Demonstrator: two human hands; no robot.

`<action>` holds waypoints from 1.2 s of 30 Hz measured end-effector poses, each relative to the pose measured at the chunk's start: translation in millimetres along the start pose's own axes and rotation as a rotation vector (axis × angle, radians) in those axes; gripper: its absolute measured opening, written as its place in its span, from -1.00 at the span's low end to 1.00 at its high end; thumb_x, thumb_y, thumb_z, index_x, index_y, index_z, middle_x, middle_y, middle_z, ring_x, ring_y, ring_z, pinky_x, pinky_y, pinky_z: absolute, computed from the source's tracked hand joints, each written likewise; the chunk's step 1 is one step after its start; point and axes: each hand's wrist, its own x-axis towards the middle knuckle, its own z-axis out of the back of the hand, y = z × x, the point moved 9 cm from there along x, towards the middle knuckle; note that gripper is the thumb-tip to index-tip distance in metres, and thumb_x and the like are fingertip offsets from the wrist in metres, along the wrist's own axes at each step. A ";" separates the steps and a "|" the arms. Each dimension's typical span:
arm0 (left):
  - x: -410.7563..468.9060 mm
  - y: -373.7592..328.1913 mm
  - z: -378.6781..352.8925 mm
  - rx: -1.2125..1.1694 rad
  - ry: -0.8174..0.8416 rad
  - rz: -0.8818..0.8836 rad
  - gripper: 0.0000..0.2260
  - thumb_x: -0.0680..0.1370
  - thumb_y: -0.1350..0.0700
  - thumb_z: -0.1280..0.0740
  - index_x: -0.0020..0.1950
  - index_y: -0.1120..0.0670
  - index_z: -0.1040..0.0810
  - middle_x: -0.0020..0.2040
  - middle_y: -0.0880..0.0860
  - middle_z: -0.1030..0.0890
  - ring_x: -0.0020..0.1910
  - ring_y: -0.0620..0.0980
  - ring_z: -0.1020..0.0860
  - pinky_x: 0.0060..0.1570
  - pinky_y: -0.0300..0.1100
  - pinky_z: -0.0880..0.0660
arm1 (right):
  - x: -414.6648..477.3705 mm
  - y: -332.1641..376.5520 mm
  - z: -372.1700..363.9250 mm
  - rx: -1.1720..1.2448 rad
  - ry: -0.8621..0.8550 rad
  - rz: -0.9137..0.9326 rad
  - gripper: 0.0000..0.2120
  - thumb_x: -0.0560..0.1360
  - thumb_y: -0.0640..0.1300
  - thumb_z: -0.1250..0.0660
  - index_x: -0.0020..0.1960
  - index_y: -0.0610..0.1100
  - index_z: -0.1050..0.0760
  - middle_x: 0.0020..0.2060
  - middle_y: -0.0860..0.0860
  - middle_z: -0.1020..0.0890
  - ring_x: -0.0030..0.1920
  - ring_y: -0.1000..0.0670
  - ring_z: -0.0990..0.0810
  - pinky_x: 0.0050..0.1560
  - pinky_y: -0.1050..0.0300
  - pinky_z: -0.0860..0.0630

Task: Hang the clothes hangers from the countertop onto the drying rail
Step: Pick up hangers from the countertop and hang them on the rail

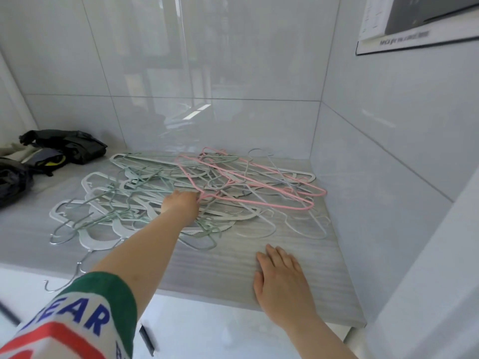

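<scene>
A tangled pile of thin clothes hangers [145,193], white, pale green and pink, covers the back of the grey countertop [223,270]. My left hand [182,206] reaches into the middle of the pile and its fingers pinch the neck of a pink hanger [259,185] that lies on top. My right hand [281,275] rests flat, fingers straight, on the bare countertop near its front edge, to the right of the pile. No drying rail is in view.
Dark folded clothes and a black bag [62,149] lie at the counter's back left. Glossy white tiled walls [388,141] close in the back and right sides. A metal hook [55,285] hangs over the front edge at the left.
</scene>
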 end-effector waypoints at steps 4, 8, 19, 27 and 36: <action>-0.4 5.8 5.9 -0.033 -0.040 0.005 -0.69 0.63 0.08 0.01 0.21 0.13 -0.45 0.13 0.17 -0.55 0.13 0.15 -0.50 0.01 -0.11 -0.36 | 0.2 0.7 3.2 0.000 -0.059 0.022 -0.59 0.29 -0.01 -0.05 -0.23 -0.04 -0.67 -0.17 0.02 -0.72 -0.16 0.01 -0.70 -0.19 0.04 -0.63; -1.8 14.5 25.6 -0.070 -0.154 0.042 -0.69 0.64 0.08 0.02 0.17 0.13 -0.47 0.03 0.16 -0.59 0.00 0.15 -0.54 -0.19 -0.17 -0.32 | -1.5 0.3 6.0 0.012 -0.116 0.024 -0.60 0.29 -0.01 -0.05 -0.25 -0.04 -0.67 -0.19 0.02 -0.71 -0.17 0.00 -0.70 -0.20 0.04 -0.63; -67.9 53.4 93.7 -0.040 -0.525 -0.056 -0.72 0.62 0.09 -0.09 -0.04 0.18 -0.56 -0.17 0.22 -0.64 -0.16 0.21 -0.57 -0.25 -0.15 -0.27 | -25.7 5.7 42.0 0.194 -0.457 0.218 -0.79 0.32 -0.15 -0.13 -0.29 -0.13 -0.55 -0.33 0.02 -0.61 -0.12 0.02 -0.40 -0.07 0.20 -0.32; -174.0 92.9 138.0 0.359 -0.808 -0.255 -0.69 0.42 0.13 -0.12 -0.27 0.12 -0.66 -0.55 0.03 -0.58 -0.58 -0.01 -0.56 0.04 -0.20 -0.28 | -60.5 16.5 120.6 0.753 -0.735 0.339 -0.89 0.55 -0.13 -0.09 -0.08 -0.08 -0.38 -0.28 0.08 -0.48 -0.27 0.07 -0.36 -0.13 0.39 -0.30; -312.7 111.9 150.5 0.578 -0.838 -0.340 -0.75 0.41 0.21 -0.19 -0.18 0.08 -0.68 -0.35 -0.05 -0.67 -0.38 -0.07 -0.65 0.42 -0.32 0.05 | -41.4 150.1 172.1 0.689 -0.512 0.713 -0.64 0.35 -0.20 -0.10 0.15 -0.14 -0.32 0.00 -0.20 -0.61 0.07 -0.04 -0.38 0.14 0.14 -0.26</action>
